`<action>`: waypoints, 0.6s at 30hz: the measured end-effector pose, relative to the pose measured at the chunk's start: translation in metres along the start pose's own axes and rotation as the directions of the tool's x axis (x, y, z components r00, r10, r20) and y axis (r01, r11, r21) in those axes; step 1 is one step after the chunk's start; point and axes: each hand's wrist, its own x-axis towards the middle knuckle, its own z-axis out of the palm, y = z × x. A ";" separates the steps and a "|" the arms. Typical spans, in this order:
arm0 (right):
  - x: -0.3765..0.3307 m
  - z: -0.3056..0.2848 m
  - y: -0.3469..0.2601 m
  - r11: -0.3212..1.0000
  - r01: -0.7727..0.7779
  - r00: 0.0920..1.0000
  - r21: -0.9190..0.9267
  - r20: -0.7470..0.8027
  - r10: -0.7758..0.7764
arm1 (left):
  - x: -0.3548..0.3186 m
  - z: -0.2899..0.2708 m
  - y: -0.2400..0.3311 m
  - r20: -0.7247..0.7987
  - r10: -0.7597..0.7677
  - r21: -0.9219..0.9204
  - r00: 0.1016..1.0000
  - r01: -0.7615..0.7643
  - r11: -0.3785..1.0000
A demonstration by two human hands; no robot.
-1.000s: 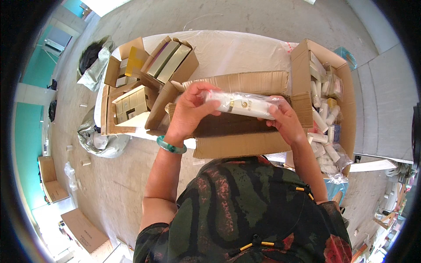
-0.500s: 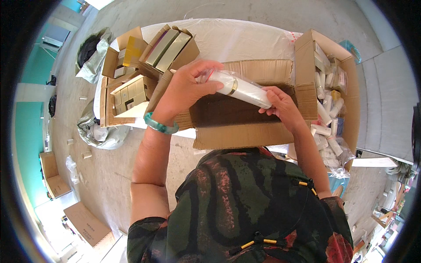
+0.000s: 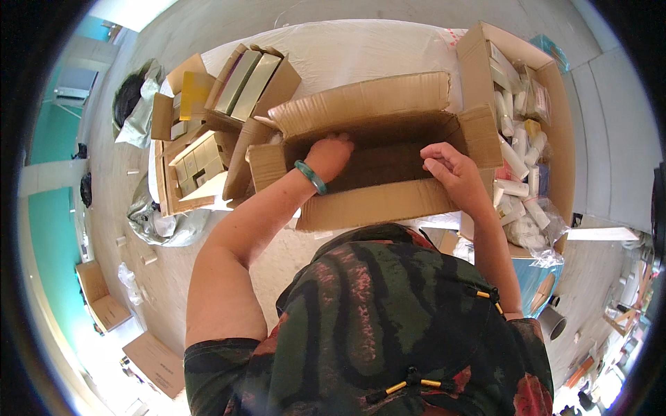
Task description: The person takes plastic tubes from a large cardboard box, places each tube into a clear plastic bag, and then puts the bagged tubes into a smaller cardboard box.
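An open brown cardboard box (image 3: 374,201) stands in front of me, its flaps folded outward and its inside dark. My left hand (image 3: 331,156), with a green bangle (image 3: 311,177) on the wrist, reaches down into the left part of this box. Its fingers look curled, but the tips and anything in them are hidden. Over the box's right end hovers my right hand (image 3: 452,173), fingers loosely bent, thumb apart, nothing seen between them. No white bottle shows in either hand; whether one lies inside the box is hidden.
At right stands a long carton (image 3: 565,152) full of white tubes and bottles in clear bags. Left of my box are a carton (image 3: 281,87) with tall flat boxes and another (image 3: 223,166) of small gold boxes. White sheeting (image 3: 368,52) covers the table. Sacks (image 3: 142,104) lie beyond its left side.
The bagged white bottle with a gold band, held between both hands, is out of sight. My left hand has gone down into the box; my right hand has let go.
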 end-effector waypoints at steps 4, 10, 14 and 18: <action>-0.013 0.001 -0.009 0.991 0.042 0.999 -0.126 0.014 -0.041 | -0.004 0.036 -0.025 -0.034 0.075 0.069 0.997 -0.072 0.995; -0.017 0.004 -0.018 0.919 0.162 0.986 -0.361 0.091 -0.139 | -0.002 0.065 -0.029 0.082 -0.108 0.109 0.991 0.099 0.989; -0.020 0.001 -0.018 0.903 0.199 0.980 -0.380 0.059 -0.190 | -0.014 0.054 -0.028 0.032 -0.022 0.222 0.999 0.014 0.975; -0.027 -0.002 -0.031 0.892 0.197 0.978 -0.408 0.017 -0.208 | -0.025 0.020 -0.026 0.089 0.027 0.260 0.996 -0.049 0.964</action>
